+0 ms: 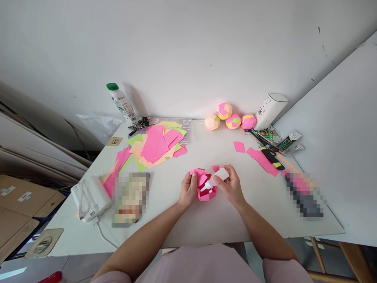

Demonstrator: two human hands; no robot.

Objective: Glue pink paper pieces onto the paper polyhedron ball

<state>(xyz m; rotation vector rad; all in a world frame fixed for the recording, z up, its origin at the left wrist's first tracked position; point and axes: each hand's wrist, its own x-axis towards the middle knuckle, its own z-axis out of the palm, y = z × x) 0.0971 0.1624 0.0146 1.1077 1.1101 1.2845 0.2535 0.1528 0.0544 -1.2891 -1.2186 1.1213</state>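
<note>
My left hand [187, 189] grips the left side of a pink folded-paper ball [207, 195], thumb on top. The ball is open on its upper side, with a dark hollow showing. In my right hand [232, 186] is a small white squeeze bottle of glue [219, 176], tilted down to the left. Its narrow nozzle points at the ball's open rim; whether it touches the paper I cannot tell. Just behind the ball lies a small pink paper piece [216, 168].
Finished paper balls [224, 111] rest by the wall. Loose coloured sheets [160, 143] are heaped at left, near keys [140, 125] and a green-capped bottle [121, 103]. A power bank [93, 196] sits at left front. A yellow-black cutter [272, 158] lies at right beside a white box [270, 111].
</note>
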